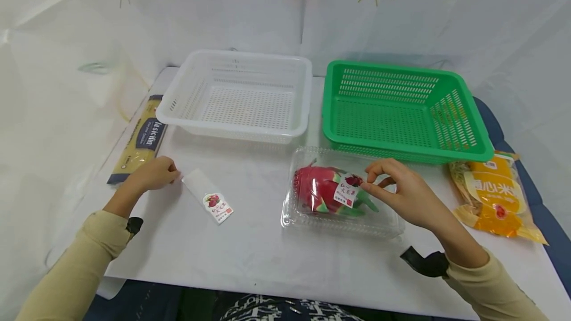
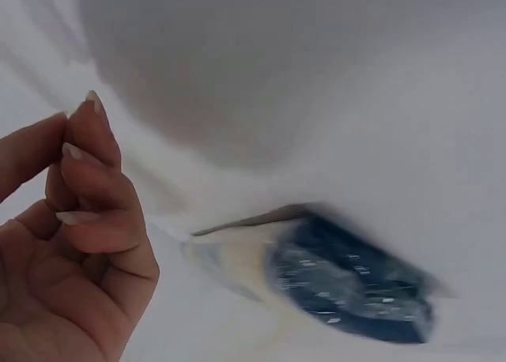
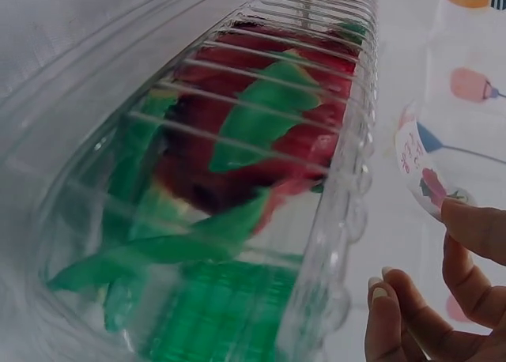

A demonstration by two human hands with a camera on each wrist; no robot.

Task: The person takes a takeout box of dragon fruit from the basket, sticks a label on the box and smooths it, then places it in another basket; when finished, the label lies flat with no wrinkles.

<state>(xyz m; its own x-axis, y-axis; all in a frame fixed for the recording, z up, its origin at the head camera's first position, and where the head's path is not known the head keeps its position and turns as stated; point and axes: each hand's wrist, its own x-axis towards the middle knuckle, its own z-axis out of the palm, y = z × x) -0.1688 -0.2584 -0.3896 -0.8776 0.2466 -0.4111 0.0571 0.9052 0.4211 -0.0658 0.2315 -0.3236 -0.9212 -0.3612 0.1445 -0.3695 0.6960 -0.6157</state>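
The right hand (image 1: 401, 190) has a narrow grip, thumb and forefinger pinching one edge of a white label (image 1: 344, 191) over the clear plastic box (image 1: 383, 228) that holds a red dragon fruit (image 1: 314, 187). The label carries red Chinese characters and a fruit picture; a matching one lies on the backing strip (image 1: 196, 183) on the bench (image 1: 250, 261).

The left hand (image 1: 156, 173) is just beside that strip's upper end, fingers curled and grip narrow; I cannot tell whether anything sits between the fingertips.

The yellow packet (image 1: 134, 155) at left reads "la sicilia" on a dark blue band. The orange-and-clear bag (image 1: 495, 197) at right bears large white Chinese characters, among them 心米.

A white covering spreads over the bench, and a pale sheet (image 1: 267, 19) printed with yellow suns hangs behind the white basket (image 1: 241, 133) and green basket (image 1: 401, 152).

Only the right wrist view shows the label curling in the air and the box's ribbed side. The left wrist view gives the palm side, thumb meeting forefinger, with a blurred, shiny dark blue packet end nearby.
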